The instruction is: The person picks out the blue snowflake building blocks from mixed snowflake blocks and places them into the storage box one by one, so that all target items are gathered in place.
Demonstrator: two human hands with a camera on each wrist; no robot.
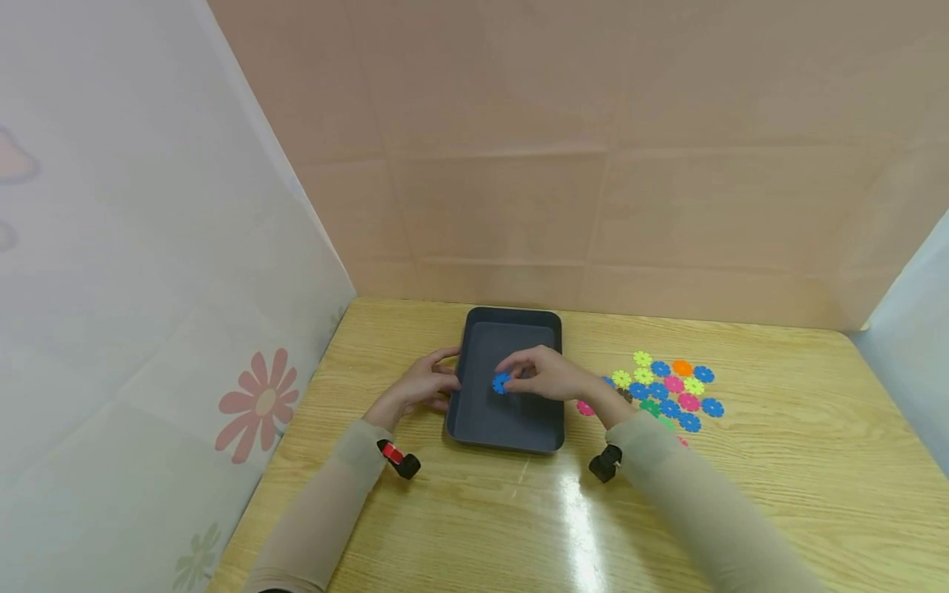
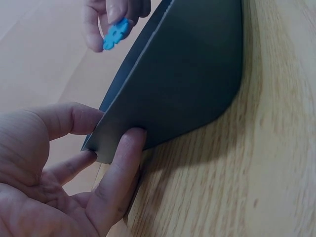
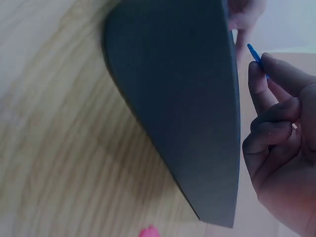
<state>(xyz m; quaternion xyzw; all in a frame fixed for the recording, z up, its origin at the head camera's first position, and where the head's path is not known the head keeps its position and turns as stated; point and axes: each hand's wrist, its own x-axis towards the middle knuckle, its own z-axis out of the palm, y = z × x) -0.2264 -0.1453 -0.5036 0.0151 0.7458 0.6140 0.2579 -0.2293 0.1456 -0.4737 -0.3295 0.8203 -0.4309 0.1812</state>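
Note:
Over the dark grey rectangular tray (image 1: 504,428), my right hand (image 1: 552,375) pinches a blue notched plastic disc (image 1: 500,384) between thumb and index finger. The same blue disc (image 3: 254,53) appears edge-on in the right wrist view, the other fingers curled in beneath it. The left wrist view shows this disc (image 2: 116,33) above the tray's rim. My left hand (image 1: 425,383) is at the tray's left side, its fingertips (image 2: 132,136) resting against the outer wall and near the rim.
Several notched discs in blue, yellow, pink, green and orange lie spread on the wooden table (image 1: 801,412) right of the tray, such as an orange disc (image 1: 682,368). Some are partly hidden by my right forearm. A brown-pink wall covering (image 1: 504,206) stands behind the table.

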